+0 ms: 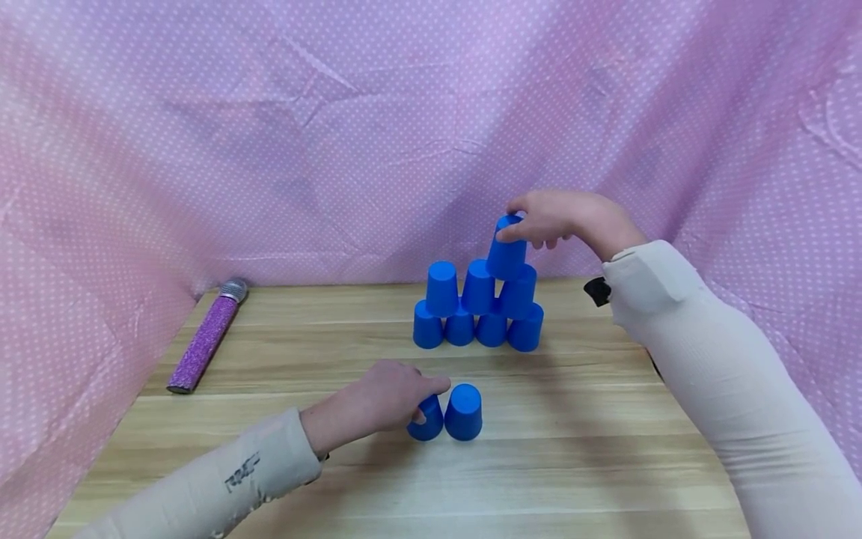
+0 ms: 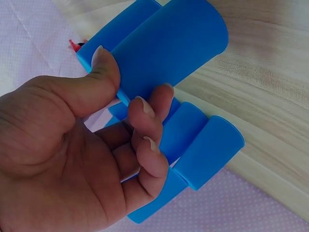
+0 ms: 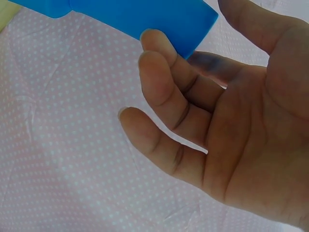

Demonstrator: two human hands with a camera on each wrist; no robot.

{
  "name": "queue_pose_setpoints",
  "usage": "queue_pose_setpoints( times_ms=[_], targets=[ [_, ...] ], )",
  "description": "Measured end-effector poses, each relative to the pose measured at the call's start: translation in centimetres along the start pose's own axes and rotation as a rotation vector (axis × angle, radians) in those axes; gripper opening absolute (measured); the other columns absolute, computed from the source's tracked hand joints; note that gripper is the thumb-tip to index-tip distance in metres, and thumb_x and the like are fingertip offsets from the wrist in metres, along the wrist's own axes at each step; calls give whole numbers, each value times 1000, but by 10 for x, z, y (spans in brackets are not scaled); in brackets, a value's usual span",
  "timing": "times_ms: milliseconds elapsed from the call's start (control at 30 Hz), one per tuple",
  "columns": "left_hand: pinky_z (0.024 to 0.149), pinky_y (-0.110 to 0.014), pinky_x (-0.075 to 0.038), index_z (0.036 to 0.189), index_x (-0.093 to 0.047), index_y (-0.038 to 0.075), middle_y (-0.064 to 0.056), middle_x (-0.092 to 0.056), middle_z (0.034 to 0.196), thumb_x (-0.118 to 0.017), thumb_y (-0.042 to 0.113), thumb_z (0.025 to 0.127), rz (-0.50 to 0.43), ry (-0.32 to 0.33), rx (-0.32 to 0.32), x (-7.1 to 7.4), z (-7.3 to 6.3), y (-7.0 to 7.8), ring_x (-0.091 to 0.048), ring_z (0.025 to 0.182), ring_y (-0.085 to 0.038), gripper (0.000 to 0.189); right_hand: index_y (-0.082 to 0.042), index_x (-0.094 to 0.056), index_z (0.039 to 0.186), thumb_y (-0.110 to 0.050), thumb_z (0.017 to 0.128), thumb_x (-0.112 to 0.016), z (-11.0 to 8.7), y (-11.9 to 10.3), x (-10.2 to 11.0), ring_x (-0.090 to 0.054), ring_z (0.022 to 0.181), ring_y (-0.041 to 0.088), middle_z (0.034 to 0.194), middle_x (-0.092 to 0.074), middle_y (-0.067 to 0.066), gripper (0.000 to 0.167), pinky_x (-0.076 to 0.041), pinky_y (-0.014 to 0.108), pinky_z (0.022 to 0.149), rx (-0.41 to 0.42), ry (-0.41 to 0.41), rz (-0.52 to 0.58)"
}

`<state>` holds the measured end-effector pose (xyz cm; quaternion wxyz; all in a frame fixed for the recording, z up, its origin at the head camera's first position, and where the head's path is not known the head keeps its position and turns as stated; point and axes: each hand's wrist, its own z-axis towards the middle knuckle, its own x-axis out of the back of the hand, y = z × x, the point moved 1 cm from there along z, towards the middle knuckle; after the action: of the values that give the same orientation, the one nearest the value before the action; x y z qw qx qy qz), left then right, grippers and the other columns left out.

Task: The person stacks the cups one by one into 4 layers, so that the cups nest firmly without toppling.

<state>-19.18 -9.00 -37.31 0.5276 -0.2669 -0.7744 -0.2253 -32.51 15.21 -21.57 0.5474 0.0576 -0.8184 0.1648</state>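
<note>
Upside-down blue cups form a pyramid at the back of the table, with several in the bottom row (image 1: 460,328) and three in the row above (image 1: 441,288). My right hand (image 1: 559,217) holds the single top cup (image 1: 506,260) by its upper end, thumb in front and a finger behind. This cup overlaps the right part of the second row. Nearer the front, my left hand (image 1: 384,395) grips another upside-down cup (image 2: 169,48) between thumb and fingers. Close to its right stands one more cup (image 1: 465,412), also upside down.
A glittery purple microphone (image 1: 209,337) lies at the left of the wooden table (image 1: 572,464). Pink dotted cloth (image 1: 377,150) hangs behind and along both sides. A small red thing (image 2: 75,45) shows past the cups in the left wrist view.
</note>
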Motion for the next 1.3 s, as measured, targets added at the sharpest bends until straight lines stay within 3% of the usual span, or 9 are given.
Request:
queue_pose_setpoints(
  times_ms=[167, 333, 433, 600, 733, 900, 1000, 1200, 1300],
  targets=[
    [60, -21, -46, 115, -57, 27, 2, -71, 88, -75, 33, 89, 8, 3, -2, 0, 0, 0, -55, 71, -11, 33, -3, -23, 158, -47, 102, -49, -11, 0, 6, -68, 105, 40, 128, -63, 30, 75, -54, 57, 92, 6, 28, 7],
    [61, -21, -47, 117, -57, 27, 1, -71, 89, -75, 34, 89, 16, -7, 3, 1, 0, 1, -56, 72, -11, 34, -10, -17, 161, -56, 101, -46, -43, -9, 12, -56, 126, 43, 143, -53, 25, 81, -47, 62, 99, 25, 156, -50],
    [61, -21, -47, 118, -57, 27, 1, -71, 89, -75, 34, 89, 17, -10, 7, 2, 0, 2, -56, 72, -11, 35, -15, -22, 160, -57, 100, -49, -70, -19, 4, -64, 106, 33, 127, -64, 16, 78, -56, 49, 82, 59, 257, -73],
    [62, -21, -48, 117, -57, 27, 2, -69, 85, -75, 33, 89, 11, -3, 14, 3, -1, 2, -56, 70, -11, 34, -18, -45, 149, -49, 98, -60, -96, -33, -38, -60, 70, 13, 89, -68, -2, 61, -49, 29, 57, 200, 327, -113],
    [63, -22, -49, 115, -56, 28, 2, -67, 83, -76, 32, 89, 0, -6, 15, 3, -2, 3, -56, 70, -11, 33, -16, -56, 142, -46, 96, -65, -97, -34, -90, -59, 68, 6, 87, -70, -6, 55, -50, 25, 55, 319, 280, -148],
    [66, -24, -52, 116, -57, 27, 2, -71, 88, -76, 33, 88, -5, 0, 10, 2, -3, 3, -59, 74, -11, 34, -19, -58, 141, -48, 94, -67, -90, -35, -142, -66, 74, 7, 97, -75, -5, 56, -51, 23, 57, 325, 130, -116],
    [66, -24, -52, 114, -57, 27, 2, -71, 88, -76, 33, 87, -5, 3, 7, 1, -4, 3, -60, 74, -11, 33, -20, -58, 141, -49, 92, -68, -85, -36, -159, -72, 86, 12, 113, -76, -1, 57, -56, 27, 65, 316, 90, -115],
    [68, -26, -54, 119, -58, 28, 2, -73, 94, -77, 34, 86, 11, 4, 8, 1, -3, 3, -64, 80, -13, 39, -20, -58, 138, -47, 90, -71, -76, -37, -182, -70, 83, 10, 112, -76, -1, 56, -57, 28, 67, 330, 102, -132],
    [69, -27, -56, 122, -58, 28, 1, -74, 97, -77, 35, 86, 22, 4, 11, 1, -2, 3, -66, 83, -14, 41, -20, -58, 137, -49, 89, -72, -72, -38, -189, -72, 92, 15, 112, -76, 0, 58, -58, 31, 71, 339, 117, -145]
  ],
)
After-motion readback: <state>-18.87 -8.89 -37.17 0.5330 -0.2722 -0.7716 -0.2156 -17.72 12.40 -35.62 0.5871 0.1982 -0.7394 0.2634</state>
